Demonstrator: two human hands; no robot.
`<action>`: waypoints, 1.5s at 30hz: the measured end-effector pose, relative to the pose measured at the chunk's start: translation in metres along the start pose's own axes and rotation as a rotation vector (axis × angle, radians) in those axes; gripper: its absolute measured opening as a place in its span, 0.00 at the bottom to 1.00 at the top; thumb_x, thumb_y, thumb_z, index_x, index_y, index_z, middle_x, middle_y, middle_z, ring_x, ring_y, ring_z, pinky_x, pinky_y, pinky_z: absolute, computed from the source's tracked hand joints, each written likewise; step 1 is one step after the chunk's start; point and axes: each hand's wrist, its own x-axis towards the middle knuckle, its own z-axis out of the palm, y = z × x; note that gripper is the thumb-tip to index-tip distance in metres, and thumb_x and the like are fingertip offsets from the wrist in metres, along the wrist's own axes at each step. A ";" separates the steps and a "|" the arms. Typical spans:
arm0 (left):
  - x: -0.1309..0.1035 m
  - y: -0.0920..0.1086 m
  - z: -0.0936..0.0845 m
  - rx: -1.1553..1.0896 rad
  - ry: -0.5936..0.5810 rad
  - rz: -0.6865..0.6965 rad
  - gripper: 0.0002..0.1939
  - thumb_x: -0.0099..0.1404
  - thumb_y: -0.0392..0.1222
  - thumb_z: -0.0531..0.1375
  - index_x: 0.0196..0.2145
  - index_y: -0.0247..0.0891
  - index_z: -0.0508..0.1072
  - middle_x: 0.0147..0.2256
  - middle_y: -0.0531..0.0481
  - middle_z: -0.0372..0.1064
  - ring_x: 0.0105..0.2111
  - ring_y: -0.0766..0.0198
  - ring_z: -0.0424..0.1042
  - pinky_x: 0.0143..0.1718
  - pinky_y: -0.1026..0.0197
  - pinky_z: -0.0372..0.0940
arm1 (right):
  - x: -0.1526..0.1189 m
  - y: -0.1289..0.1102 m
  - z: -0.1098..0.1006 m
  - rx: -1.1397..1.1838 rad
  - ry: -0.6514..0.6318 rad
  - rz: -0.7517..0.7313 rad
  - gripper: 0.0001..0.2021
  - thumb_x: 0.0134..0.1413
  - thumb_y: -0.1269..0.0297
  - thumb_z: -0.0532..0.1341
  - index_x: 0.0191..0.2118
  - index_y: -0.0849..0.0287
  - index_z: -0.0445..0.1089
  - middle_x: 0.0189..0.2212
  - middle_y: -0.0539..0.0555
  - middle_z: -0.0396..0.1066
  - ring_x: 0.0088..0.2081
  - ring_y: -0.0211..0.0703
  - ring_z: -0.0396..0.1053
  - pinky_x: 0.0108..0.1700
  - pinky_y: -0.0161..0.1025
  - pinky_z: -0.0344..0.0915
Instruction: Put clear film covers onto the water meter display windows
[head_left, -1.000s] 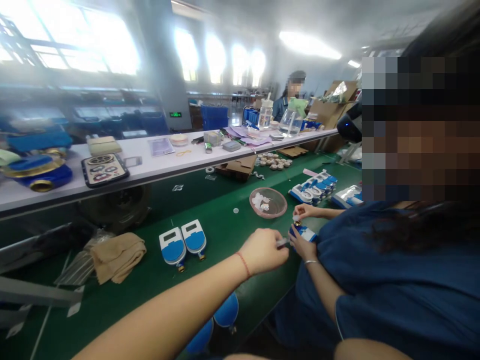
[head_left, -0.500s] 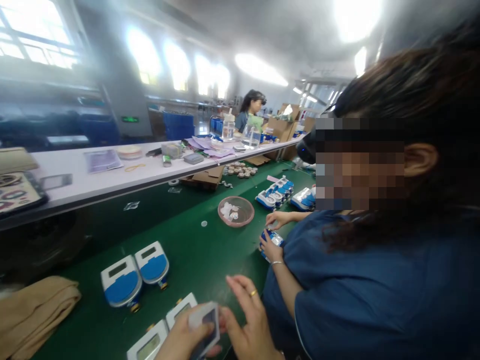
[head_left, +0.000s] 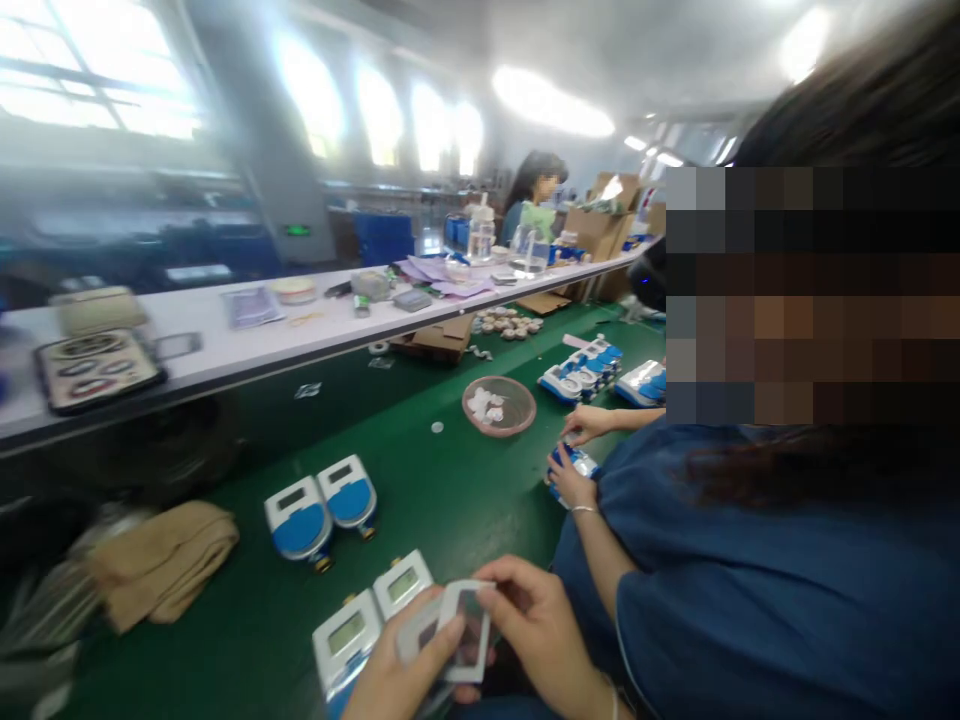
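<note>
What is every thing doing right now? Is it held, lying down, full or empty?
Left hand: closed on the white cover frame.
Right hand: pinching the same frame's edge.
White cover frame: held up between both hands.
Near pair of meters: lying flat, screens up.
Far pair of blue meters: lying side by side, untouched.
Pink bowl: upright, holding small white pieces.
Tan cloth: folded, lying on the green belt.
Co-worker's hands: holding a blue meter.

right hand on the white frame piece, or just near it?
Touching. The head view shows the right hand with its fingertips pinching the top edge of the white frame piece, while the left hand grips it from below.
</note>
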 end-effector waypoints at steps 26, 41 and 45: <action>-0.055 0.042 -0.012 0.337 0.100 0.247 0.18 0.67 0.51 0.56 0.45 0.39 0.78 0.28 0.48 0.76 0.26 0.60 0.76 0.31 0.65 0.68 | 0.007 -0.029 0.012 -0.357 0.046 -0.710 0.29 0.60 0.78 0.58 0.65 0.57 0.57 0.38 0.57 0.77 0.38 0.44 0.77 0.39 0.36 0.76; -0.065 0.052 -0.012 0.463 0.048 0.242 0.16 0.68 0.47 0.54 0.47 0.43 0.78 0.40 0.47 0.79 0.31 0.60 0.78 0.36 0.67 0.69 | 0.002 -0.030 0.010 -0.357 0.035 -0.753 0.29 0.60 0.78 0.57 0.66 0.61 0.55 0.40 0.58 0.75 0.41 0.43 0.75 0.43 0.34 0.75; -0.066 0.049 -0.010 0.503 0.078 0.306 0.15 0.69 0.46 0.54 0.46 0.43 0.78 0.40 0.49 0.79 0.33 0.60 0.78 0.39 0.67 0.68 | -0.001 -0.028 0.009 -0.328 0.026 -0.776 0.28 0.58 0.81 0.56 0.65 0.66 0.56 0.44 0.62 0.72 0.47 0.44 0.71 0.47 0.36 0.73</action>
